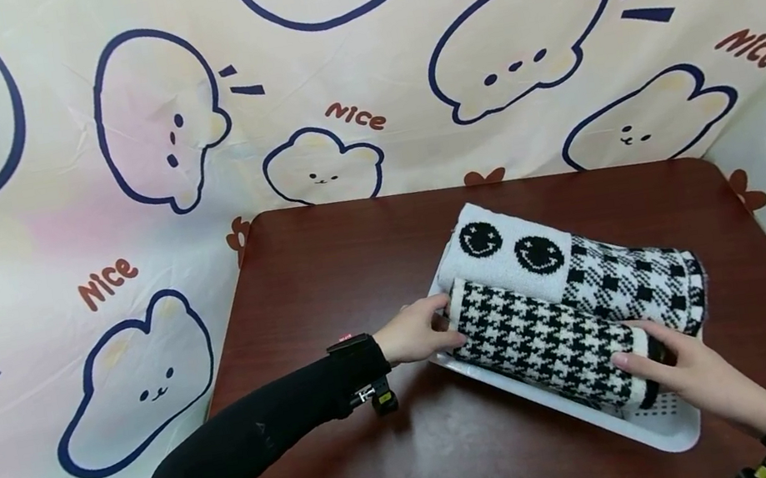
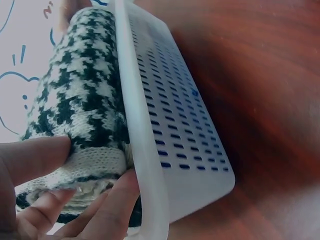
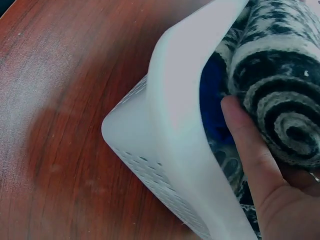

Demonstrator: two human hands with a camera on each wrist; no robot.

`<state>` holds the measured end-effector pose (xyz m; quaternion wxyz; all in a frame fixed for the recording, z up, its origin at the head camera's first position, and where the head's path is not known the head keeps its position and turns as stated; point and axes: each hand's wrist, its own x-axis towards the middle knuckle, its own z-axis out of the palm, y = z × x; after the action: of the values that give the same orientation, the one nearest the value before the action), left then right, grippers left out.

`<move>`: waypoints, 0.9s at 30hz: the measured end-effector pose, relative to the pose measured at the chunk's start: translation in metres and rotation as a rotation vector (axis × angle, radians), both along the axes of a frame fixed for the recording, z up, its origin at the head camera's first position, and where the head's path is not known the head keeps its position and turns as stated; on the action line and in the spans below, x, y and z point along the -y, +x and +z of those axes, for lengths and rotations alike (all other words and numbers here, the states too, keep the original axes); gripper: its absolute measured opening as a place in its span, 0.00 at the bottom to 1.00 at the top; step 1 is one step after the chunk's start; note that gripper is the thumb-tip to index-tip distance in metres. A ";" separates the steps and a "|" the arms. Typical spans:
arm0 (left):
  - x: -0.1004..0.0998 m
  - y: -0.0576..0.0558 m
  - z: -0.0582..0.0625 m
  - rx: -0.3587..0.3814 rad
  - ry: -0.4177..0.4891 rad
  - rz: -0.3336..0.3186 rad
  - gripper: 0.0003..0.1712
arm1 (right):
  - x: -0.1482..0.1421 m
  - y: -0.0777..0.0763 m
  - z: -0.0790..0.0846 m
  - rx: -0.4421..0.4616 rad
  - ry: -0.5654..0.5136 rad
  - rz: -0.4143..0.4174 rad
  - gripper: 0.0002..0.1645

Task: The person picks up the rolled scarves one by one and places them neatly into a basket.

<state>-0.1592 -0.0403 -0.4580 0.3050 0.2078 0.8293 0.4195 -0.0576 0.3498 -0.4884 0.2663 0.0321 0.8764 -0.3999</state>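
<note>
A black-and-white houndstooth scarf (image 1: 545,343), rolled into a thick cylinder, lies along the near side of a white plastic basket (image 1: 660,438). My left hand (image 1: 415,332) grips its left end, thumb on top and fingers at the end and lower side in the left wrist view. At the other end my right hand (image 1: 694,373) holds the roll between thumb and fingers; the spiral end of the scarf (image 3: 295,127) shows in the right wrist view. Behind it rests a second rolled scarf (image 1: 507,252), white with black smiley faces and a checked part.
The basket stands slantwise on a brown wooden table (image 1: 329,282); its perforated wall (image 2: 175,115) shows in the left wrist view. Something dark blue (image 3: 214,100) lies inside the basket beside the roll. A curtain (image 1: 414,149) with cartoon outlines hangs behind the table.
</note>
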 end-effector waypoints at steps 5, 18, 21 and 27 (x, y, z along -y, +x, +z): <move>-0.002 -0.002 -0.004 -0.127 -0.107 -0.049 0.17 | 0.003 0.002 -0.003 -0.054 0.011 0.021 0.52; -0.001 -0.001 -0.002 -0.202 -0.207 -0.103 0.24 | 0.004 0.008 0.001 -0.116 0.074 0.058 0.49; 0.005 -0.001 0.002 -0.207 -0.191 -0.104 0.20 | 0.001 0.010 0.005 -0.141 0.082 0.068 0.46; 0.016 -0.003 0.013 -0.196 -0.106 -0.067 0.14 | -0.011 0.012 0.015 -0.244 -0.021 0.044 0.35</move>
<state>-0.1624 -0.0564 -0.4454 0.2469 0.2588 0.8688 0.3424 -0.0461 0.3604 -0.4732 0.1667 -0.0386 0.8986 -0.4041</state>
